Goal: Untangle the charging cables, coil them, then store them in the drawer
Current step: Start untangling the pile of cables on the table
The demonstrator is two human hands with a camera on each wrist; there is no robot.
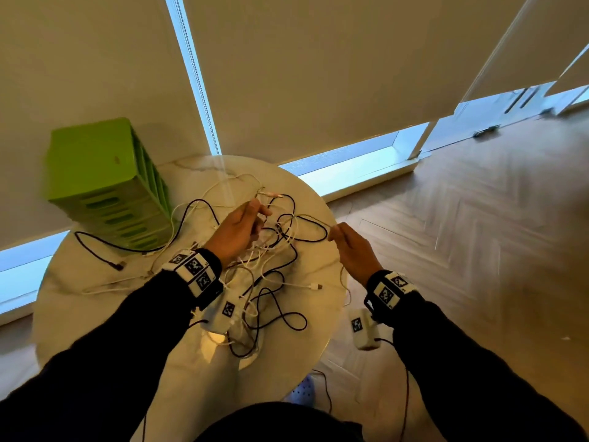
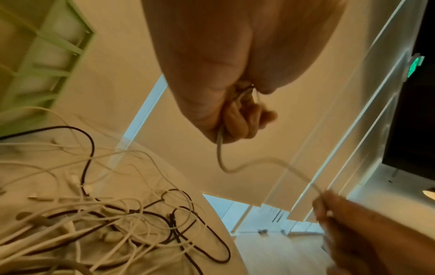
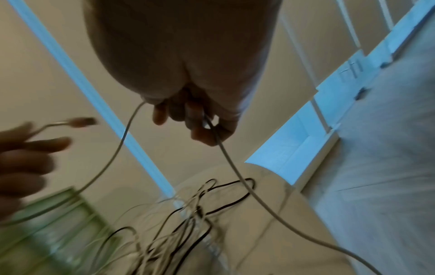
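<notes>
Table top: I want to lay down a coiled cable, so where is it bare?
Bare marble table lies near-left, between the black cable end and the left sleeve; also along the near edge. The cable tangle crowds the centre, the green drawer unit far-left.

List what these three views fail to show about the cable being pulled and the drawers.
- Light cable: its far end drops below the table edge in the head view and runs out of frame in the right wrist view.
- Left hand: motion blur in the right wrist view hides its grip.
- Green drawer unit: its contents are hidden; too blurred in both wrist views.
</notes>
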